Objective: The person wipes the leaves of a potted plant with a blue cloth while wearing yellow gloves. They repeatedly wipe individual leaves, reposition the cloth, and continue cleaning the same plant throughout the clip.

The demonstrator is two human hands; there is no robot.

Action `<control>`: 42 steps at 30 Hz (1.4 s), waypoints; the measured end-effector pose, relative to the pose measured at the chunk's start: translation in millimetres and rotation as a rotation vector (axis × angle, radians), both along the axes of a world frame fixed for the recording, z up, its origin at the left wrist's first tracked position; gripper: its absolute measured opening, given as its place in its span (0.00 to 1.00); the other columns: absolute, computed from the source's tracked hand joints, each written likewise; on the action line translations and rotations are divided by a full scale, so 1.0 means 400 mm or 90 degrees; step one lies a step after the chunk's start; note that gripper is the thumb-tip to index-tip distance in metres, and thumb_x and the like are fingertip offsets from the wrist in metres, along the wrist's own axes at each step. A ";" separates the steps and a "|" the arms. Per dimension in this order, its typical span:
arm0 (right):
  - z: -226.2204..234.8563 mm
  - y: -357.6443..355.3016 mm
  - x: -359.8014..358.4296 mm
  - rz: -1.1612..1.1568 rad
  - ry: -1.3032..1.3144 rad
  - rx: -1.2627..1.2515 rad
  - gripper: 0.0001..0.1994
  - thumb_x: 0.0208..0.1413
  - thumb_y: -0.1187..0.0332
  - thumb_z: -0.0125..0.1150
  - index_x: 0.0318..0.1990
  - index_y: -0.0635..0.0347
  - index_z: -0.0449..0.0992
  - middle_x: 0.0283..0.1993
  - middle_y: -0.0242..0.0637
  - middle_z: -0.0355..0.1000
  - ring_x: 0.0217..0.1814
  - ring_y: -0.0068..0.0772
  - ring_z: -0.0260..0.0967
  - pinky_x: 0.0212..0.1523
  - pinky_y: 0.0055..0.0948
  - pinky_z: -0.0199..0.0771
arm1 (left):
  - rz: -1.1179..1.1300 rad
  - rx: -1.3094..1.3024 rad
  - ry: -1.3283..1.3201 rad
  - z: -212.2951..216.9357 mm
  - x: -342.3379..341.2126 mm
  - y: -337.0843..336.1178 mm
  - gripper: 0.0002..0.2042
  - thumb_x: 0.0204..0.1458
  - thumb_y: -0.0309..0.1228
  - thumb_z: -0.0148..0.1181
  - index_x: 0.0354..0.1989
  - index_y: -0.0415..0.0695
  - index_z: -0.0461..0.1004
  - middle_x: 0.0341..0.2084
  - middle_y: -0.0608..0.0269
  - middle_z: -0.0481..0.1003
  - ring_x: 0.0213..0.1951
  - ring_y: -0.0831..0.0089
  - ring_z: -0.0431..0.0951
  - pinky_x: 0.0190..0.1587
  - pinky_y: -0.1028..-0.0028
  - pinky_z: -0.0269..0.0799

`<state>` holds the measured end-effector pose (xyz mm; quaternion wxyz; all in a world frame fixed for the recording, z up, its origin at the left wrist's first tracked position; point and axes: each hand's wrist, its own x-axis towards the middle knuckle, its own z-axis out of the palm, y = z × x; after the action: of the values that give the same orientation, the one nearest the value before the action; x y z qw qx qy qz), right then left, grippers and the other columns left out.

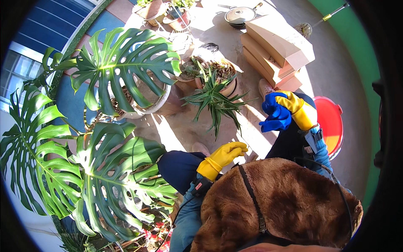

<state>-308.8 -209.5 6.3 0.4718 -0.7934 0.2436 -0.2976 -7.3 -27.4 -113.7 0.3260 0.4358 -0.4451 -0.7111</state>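
Observation:
My right hand [299,110], in a yellow rubber glove, is closed around a bunched blue cloth [276,117] above my right knee. Folds of the cloth hang out past the fingers. My left hand [223,157], gloved the same way, rests by my left knee with its fingers stretched forward and nothing visible in it. Ahead of my left hand is a spiky aloe-like plant [213,94] in a pot. Broad split monstera leaves [121,69] spread out to my left, several of them with holes and slits. Beside my right forearm sits a red bucket [333,115].
Cardboard boxes [277,44] stand ahead of my right hand. Beyond them are a lidded pan [240,15] and a mop-like brush head [303,30]. More potted plants [179,20] stand far ahead. A green wall band [357,54] curves along the right.

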 end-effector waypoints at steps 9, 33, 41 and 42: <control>-0.014 0.045 0.142 0.018 -0.123 0.261 0.14 0.69 0.69 0.56 0.59 0.63 0.75 0.52 0.37 0.77 0.53 0.30 0.74 0.59 0.29 0.71 | 0.287 -0.159 -0.006 0.227 0.066 0.066 0.19 0.73 0.34 0.46 0.65 0.36 0.68 0.54 0.43 0.77 0.53 0.57 0.81 0.60 0.61 0.74; -0.017 -0.178 0.205 -0.178 -0.130 0.148 0.20 0.73 0.61 0.52 0.65 0.60 0.72 0.46 0.42 0.82 0.45 0.29 0.80 0.48 0.26 0.78 | 0.840 -0.104 0.211 0.127 0.338 0.045 0.10 0.61 0.32 0.59 0.48 0.43 0.74 0.33 0.58 0.79 0.28 0.63 0.80 0.34 0.67 0.78; -0.206 -0.420 0.281 -0.227 0.238 0.102 0.18 0.66 0.63 0.57 0.59 0.63 0.76 0.34 0.40 0.80 0.31 0.31 0.77 0.34 0.27 0.75 | 0.622 0.120 -0.042 0.061 0.480 -0.166 0.09 0.58 0.30 0.62 0.45 0.44 0.76 0.30 0.59 0.80 0.30 0.64 0.80 0.37 0.65 0.78; -0.227 -0.435 0.302 -0.196 0.245 0.115 0.18 0.66 0.63 0.57 0.59 0.63 0.76 0.34 0.41 0.80 0.31 0.31 0.77 0.34 0.27 0.75 | 0.592 0.156 -0.059 0.052 0.507 -0.204 0.12 0.57 0.30 0.64 0.47 0.43 0.76 0.35 0.57 0.80 0.35 0.63 0.81 0.42 0.64 0.78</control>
<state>-187.9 -383.4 -84.6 0.4350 -0.7436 0.4723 -0.1866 195.5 -109.1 -92.7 0.5357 0.6549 -0.1299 -0.5169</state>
